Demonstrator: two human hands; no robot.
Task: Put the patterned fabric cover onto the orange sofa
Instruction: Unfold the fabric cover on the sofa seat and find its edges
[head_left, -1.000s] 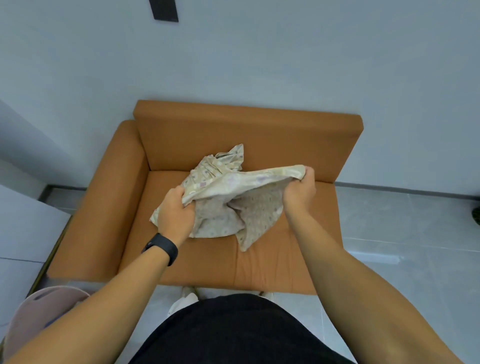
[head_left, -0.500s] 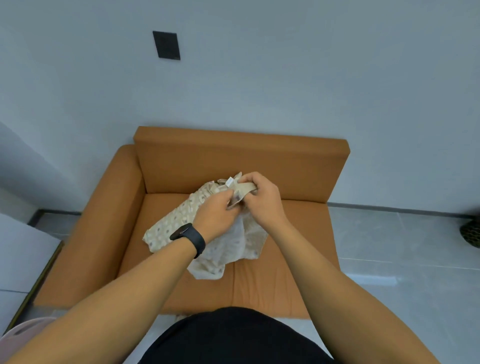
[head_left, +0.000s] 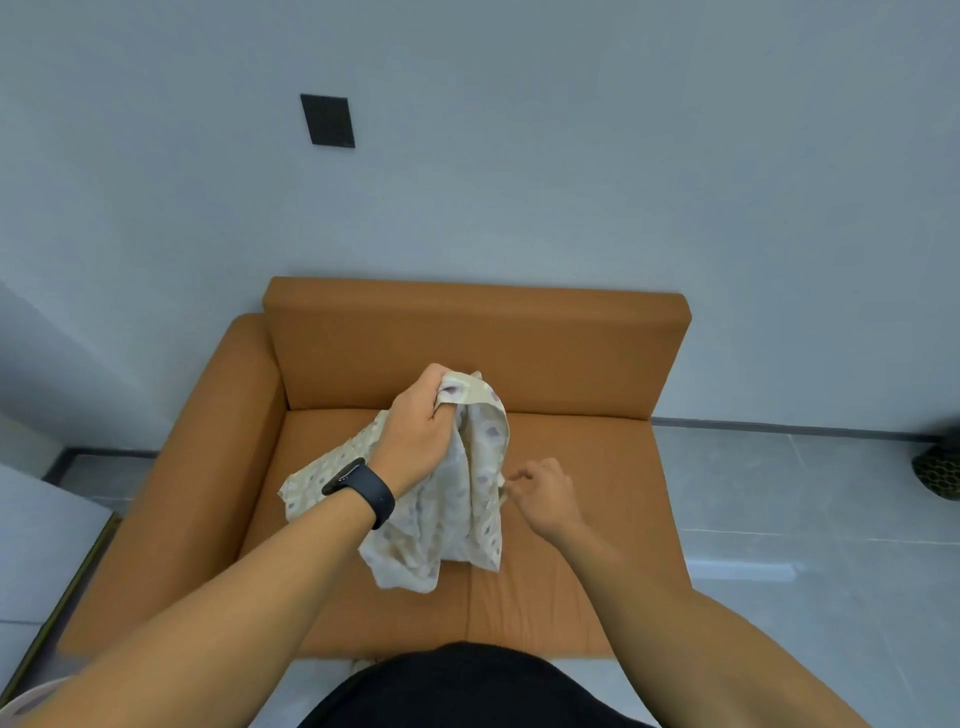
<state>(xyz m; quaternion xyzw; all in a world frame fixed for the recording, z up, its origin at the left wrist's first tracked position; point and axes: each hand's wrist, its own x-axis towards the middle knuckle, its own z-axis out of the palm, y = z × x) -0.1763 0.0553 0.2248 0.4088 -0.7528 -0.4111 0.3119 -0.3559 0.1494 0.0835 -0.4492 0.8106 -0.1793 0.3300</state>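
The orange sofa (head_left: 571, 467) stands against the wall, with one armrest on its left side. The cream patterned fabric cover (head_left: 467, 499) hangs bunched over the middle of the seat. My left hand (head_left: 421, 431), with a black watch on the wrist, grips the top of the bunch and holds it up in front of the backrest. My right hand (head_left: 545, 493) is lower, at the cover's right edge, with thumb and fingertips pinched on that edge. The cover's lower folds trail down toward the seat cushion.
A black wall plate (head_left: 328, 120) sits above the sofa. A dark patterned object (head_left: 937, 470) stands on the grey tiled floor at the far right. White furniture (head_left: 36, 545) is close to the sofa's left armrest, and a pale basket rim (head_left: 31, 699) shows at bottom left.
The hands were together at the top of the cover. Now my left hand has lifted the bunch higher, and my right hand has dropped to the right edge.
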